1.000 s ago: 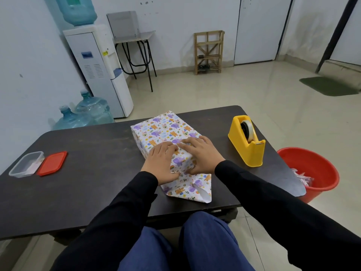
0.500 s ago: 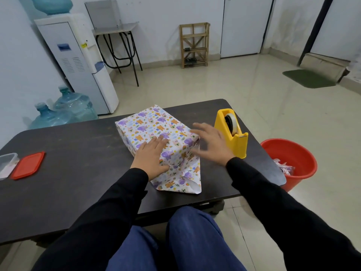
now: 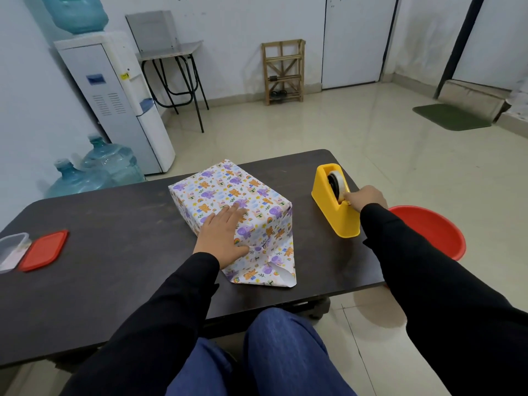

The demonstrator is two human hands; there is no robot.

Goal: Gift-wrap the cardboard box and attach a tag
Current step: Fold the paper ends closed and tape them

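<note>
Clear tub (image 3: 13, 250): at the counter's far left edge, open, just beside its lid.
Red lid (image 3: 44, 250): flat on the counter, touching or nearly touching the tub's right side; I cannot tell which.
Counter (image 3: 114, 238): dark top, carrying the tub, the lid, the box and the tape dispenser.
Left hand (image 3: 224, 235): palm down on the near left part of the box top, black sleeve behind it.
Left fingers (image 3: 235, 211): held straight and close together, flat against the paper, with the thumb set apart along the near edge of the top; they press and hold nothing.
Wrapped box (image 3: 228, 195): in the middle of the counter, turned at an angle, covered in white paper printed with purple elephants, orange bears and rainbows.
Open end of the wrap (image 3: 263, 267): on the side nearest the person, a loose flap of paper slopes down from the box and lies on the counter, its right corner curled to show the white underside.
Tape dispenser (image 3: 335, 210): yellow, upright on the counter to the right of the box and apart from it, with a roll of tape in its slot.
Right hand (image 3: 365, 198): at the near top of the dispenser, by the roll, knuckles toward the camera.
Right fingers (image 3: 348, 199): curled and drawn together at the dispenser's cutter end, touching it; whether they pinch tape I cannot tell.
Red bucket (image 3: 434, 232): on the floor beyond the counter's right edge, partly hidden by the right sleeve.
</note>
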